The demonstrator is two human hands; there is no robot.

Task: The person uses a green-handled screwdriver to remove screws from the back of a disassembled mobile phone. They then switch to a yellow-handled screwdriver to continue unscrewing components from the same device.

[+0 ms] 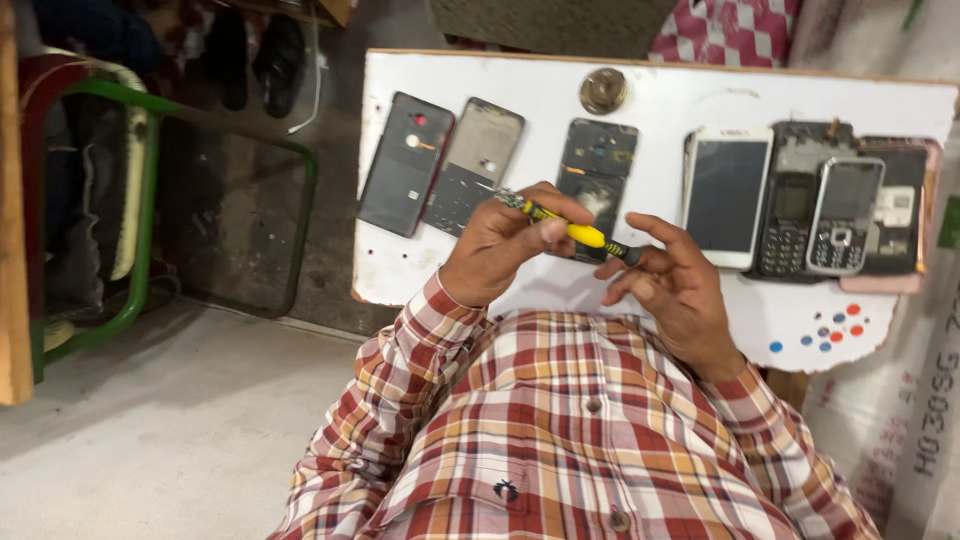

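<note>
— Over the white desk (680,100), the left hand (500,245) had its fingers clamped on a yellow-and-black screwdriver (565,228), held in the air just above an opened phone (597,180). The right hand (672,285) touched the black handle end, fingers loosely curled on it.

— How would that tool handle?

— Light and stiff, I judged; thin, so best gripped mid-shaft on the yellow part. The opened phone looked fragile, one to take by its edges.

— And the surface?

— Hard, chipped, painted board. Two phone backs (440,165) lay to the left, a white phone (725,195) and keypad phones (820,215) to the right, coloured dots (830,332) near the edge. Concrete floor (170,400) below, a green metal frame (140,250) beside it.
</note>
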